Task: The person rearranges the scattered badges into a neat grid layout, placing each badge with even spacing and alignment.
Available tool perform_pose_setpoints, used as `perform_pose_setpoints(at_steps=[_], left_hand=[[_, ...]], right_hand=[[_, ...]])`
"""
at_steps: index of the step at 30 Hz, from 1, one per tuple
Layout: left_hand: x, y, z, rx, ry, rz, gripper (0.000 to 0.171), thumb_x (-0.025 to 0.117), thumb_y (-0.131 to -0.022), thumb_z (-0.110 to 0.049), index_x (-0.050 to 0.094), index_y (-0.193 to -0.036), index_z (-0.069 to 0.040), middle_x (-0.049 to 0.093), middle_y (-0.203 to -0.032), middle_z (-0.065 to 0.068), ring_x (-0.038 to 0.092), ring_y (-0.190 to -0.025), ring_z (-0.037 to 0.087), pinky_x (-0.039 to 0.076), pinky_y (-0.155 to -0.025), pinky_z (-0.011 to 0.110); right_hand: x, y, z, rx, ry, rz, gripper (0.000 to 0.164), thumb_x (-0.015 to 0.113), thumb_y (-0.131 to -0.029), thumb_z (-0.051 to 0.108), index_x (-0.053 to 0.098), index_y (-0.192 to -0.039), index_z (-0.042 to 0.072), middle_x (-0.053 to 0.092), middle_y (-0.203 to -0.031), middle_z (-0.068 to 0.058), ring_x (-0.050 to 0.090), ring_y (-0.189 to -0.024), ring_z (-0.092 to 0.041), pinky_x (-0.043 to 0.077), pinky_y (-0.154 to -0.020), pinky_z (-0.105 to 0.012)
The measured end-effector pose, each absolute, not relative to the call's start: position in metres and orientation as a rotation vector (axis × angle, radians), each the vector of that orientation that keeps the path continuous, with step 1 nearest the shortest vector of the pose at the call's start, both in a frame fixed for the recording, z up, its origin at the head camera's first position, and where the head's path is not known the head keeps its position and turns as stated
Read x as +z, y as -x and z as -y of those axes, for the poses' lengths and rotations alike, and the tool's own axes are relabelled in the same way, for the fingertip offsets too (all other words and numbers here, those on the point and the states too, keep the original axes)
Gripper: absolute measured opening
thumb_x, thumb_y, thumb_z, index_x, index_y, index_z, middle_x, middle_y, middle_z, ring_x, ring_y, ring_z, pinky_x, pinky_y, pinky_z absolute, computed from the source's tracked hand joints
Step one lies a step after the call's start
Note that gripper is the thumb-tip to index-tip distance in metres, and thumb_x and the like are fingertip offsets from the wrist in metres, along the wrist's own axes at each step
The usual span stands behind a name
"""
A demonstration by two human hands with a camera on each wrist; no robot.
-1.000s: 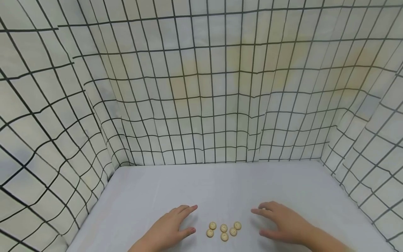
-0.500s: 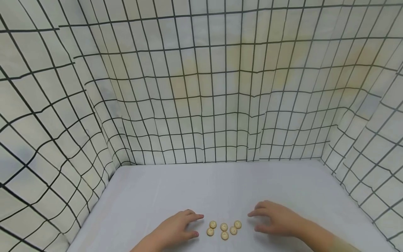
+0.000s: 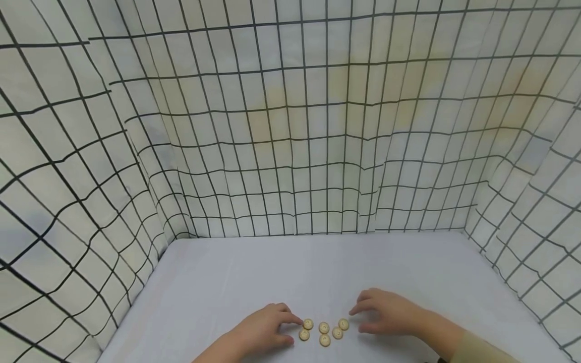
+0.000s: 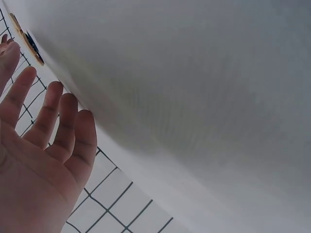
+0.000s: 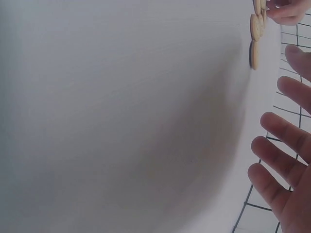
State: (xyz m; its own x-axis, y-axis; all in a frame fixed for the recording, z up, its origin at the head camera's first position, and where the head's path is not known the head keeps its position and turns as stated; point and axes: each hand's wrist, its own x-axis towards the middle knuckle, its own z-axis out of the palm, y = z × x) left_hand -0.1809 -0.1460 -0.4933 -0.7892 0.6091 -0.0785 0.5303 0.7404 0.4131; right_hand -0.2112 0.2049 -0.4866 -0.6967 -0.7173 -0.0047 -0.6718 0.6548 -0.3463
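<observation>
Several pale wooden buttons lie in a small cluster on the white table in the head view, in three pairs: a left pair [image 3: 308, 324], a middle pair [image 3: 324, 340] and a right pair [image 3: 343, 324]. My left hand [image 3: 265, 330] is just left of them, index fingertip at the edge of the upper left button; whether it touches cannot be told. To the right, my right hand [image 3: 390, 312] hovers close to the right pair, fingers relaxed and holding nothing. The right wrist view shows the buttons [image 5: 255, 26] edge-on beyond spread fingers.
A white tabletop [image 3: 313, 267] spreads out behind the buttons. White walls with a black grid [image 3: 272, 151] enclose it at the back and on both sides. A beige sleeve [image 3: 481, 349] covers the right forearm.
Both hands have come inward toward the buttons, the left hand moving right and the right hand moving left. The buttons keep their arrangement.
</observation>
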Motion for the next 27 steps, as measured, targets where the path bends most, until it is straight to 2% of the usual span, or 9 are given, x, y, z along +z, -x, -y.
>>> perform_pose_setpoints(at_steps=[14,27], left_hand=[[-0.499,0.185,0.139,0.576,-0.931,-2.708,0.03,0.08,-0.081,-0.036,0.075,-0.11,-0.037,0.055,-0.102,-0.021,0.05,-0.094,0.001,0.048,-0.08,0.027],[-0.496,0.185,0.132,0.552,-0.917,-2.705,0.028,0.081,-0.08,-0.035,0.075,-0.107,-0.037,0.053,-0.1,-0.021,0.048,-0.091,-0.001,0.047,-0.079,0.025]], right_hand=[[-0.497,0.225,-0.187,-0.428,1.16,-2.645,0.029,0.078,-0.082,0.045,0.072,-0.11,0.041,0.059,-0.107,0.02,0.056,-0.103,-0.006,0.048,-0.092,-0.035],[-0.504,0.235,-0.181,-0.417,1.187,-2.602,0.031,0.078,-0.08,0.044,0.072,-0.11,0.04,0.056,-0.103,0.019,0.052,-0.097,-0.002,0.048,-0.088,-0.031]])
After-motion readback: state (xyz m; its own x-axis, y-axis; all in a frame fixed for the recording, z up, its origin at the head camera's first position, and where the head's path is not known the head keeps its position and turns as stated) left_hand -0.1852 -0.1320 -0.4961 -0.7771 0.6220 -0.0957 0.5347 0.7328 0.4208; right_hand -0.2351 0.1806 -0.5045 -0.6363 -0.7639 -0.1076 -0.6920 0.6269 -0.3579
